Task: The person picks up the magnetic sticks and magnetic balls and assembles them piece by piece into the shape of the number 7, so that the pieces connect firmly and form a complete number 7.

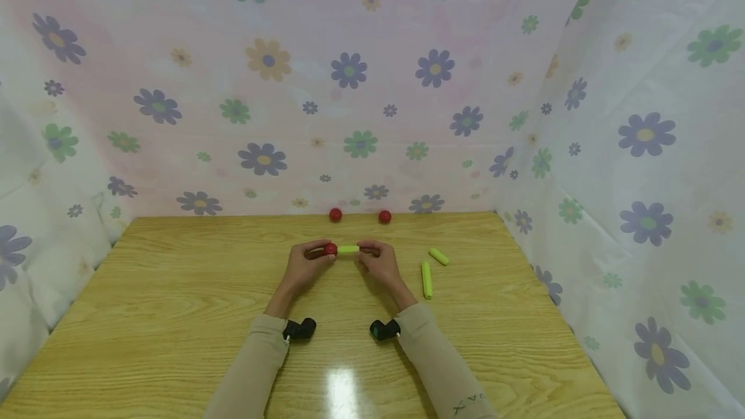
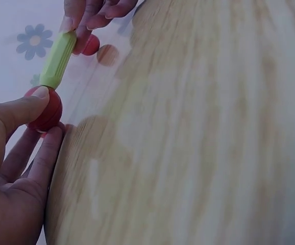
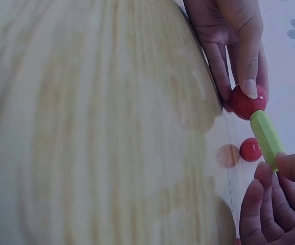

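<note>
Between thumb and fingers my left hand (image 1: 306,265) holds a glossy red ball (image 1: 330,249). My right hand (image 1: 381,265) pinches the far end of a short yellow-green ribbed stick (image 1: 348,249). Ball and stick meet end to end, as the left wrist view shows with the ball (image 2: 46,109) below the stick (image 2: 58,60). In the right wrist view the left thumb lies over the ball (image 3: 247,103), and the right thumb and fingertips grip the stick (image 3: 266,137) at its lower tip.
Two more red balls, one left (image 1: 335,214) and one right (image 1: 385,216), sit at the table's back edge. To the right of my right hand lie a longer yellow-green stick (image 1: 427,280) and a shorter one (image 1: 439,256). Flowered cloth (image 1: 372,96) surrounds the wooden table (image 1: 192,290).
</note>
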A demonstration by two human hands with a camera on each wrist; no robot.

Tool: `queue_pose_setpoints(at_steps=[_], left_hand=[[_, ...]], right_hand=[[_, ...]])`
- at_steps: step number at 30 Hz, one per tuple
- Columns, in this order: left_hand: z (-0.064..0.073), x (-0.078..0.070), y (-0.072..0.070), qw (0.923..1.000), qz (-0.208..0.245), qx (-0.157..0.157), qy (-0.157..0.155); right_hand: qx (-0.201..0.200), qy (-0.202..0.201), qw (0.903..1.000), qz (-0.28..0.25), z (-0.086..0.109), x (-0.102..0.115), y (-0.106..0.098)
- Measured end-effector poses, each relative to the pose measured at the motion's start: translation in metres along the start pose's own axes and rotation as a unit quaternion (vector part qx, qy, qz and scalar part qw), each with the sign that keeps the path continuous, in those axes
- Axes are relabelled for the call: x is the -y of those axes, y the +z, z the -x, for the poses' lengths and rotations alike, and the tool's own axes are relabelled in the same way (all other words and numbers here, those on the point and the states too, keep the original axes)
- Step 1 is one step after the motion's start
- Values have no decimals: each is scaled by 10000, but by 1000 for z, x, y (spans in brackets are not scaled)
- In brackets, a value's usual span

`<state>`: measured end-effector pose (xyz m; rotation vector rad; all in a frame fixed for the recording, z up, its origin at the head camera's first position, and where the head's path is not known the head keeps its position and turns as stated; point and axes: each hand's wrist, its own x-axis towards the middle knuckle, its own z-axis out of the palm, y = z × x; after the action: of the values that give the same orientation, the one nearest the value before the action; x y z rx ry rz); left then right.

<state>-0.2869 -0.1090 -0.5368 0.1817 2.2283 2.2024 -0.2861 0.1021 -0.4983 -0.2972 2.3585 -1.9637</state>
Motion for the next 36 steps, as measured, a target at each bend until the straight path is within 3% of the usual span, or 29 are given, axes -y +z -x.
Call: queue_pose_setpoints(at_steps=[5,10,21,27,36], left_hand=[[-1,1,1,9998,-51,-178,4],[-1,2,4,9991,-182,-358,130],[0,6,11,9987,142,-388,292],[1,4,13,9979,-58,-540,348],[4,3,15,9969,-188,-705,304]], right_hand=[[-290,50,9995,112,-8,-20,3],[-313,102,9993,187,-6,-19,2],[-413,47,9979,490,-6,-23,-1],[-336,-187,9975,596,-5,-21,-2],[-227,-203,9942,1030,-4,-21,-9]])
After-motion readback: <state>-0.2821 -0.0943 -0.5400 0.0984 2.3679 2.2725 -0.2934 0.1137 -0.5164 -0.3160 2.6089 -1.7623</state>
